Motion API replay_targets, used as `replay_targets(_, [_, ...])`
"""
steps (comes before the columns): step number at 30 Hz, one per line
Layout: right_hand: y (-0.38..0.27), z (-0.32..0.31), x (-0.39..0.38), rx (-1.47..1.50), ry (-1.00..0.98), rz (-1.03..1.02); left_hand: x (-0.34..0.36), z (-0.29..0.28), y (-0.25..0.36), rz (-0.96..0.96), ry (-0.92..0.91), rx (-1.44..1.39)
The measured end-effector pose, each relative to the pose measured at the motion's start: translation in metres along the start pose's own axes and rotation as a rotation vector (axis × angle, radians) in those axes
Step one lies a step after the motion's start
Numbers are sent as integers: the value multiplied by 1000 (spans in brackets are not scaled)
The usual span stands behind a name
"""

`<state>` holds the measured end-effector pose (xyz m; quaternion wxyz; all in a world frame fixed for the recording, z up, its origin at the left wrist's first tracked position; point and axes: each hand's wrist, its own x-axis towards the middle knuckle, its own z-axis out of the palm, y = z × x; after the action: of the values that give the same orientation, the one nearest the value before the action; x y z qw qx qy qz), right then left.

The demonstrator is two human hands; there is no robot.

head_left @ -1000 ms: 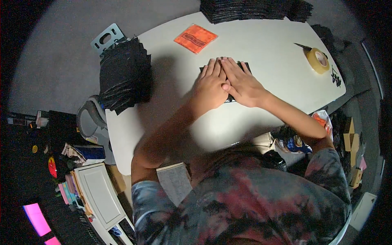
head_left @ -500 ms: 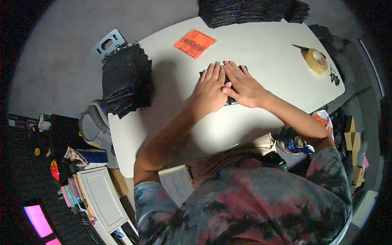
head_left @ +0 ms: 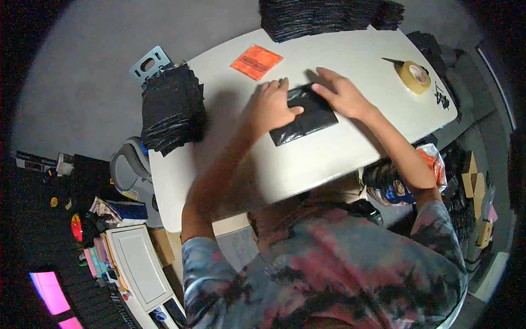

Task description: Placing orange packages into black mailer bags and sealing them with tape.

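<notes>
A shiny black plastic packet [head_left: 308, 119] lies flat on the white table [head_left: 235, 170] in front of me. My left hand [head_left: 272, 109] rests over its left side, fingers stretched out and the thumb apart on the plastic. My right hand [head_left: 345, 97] is at its upper right, the thumb over the packet's edge and the fingers reaching beyond it. Neither hand grips the packet. The left hand hides part of the packet's left edge. Beyond it lies a flat orange packet [head_left: 256, 62] with a dark printed band.
A tall stack of black packets [head_left: 172, 107] stands at the table's left edge. More black stacks [head_left: 323, 19] line the far edge. On the right are a roll of clear tape [head_left: 414, 77], a dark pointed blade [head_left: 392, 60] and small black scraps [head_left: 441, 97]. A grey chair [head_left: 129, 167] stands left.
My hands have moved apart from lying side by side on the black packet, the left to the left and the right to the right. More of the packet now shows.
</notes>
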<state>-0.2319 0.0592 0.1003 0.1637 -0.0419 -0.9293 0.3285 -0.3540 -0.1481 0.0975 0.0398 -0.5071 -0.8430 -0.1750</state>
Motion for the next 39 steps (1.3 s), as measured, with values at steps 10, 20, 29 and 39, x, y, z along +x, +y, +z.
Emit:
replay_targets(10, [-14, -20, -1, 609, 14, 121, 25, -30, -28, -133, -108, -967])
replay_targets(20, [-111, -84, 47, -69, 142, -484, 2, -116, -28, 36, -125, -1303])
replay_targets(29, [-133, -99, 64, -427, 132, -691, -7, -123, -27, 142, 40, -945])
replay_targets(39, [-129, -85, 48, -178, -102, -480, 6, -79, -21, 32, -41, -1074])
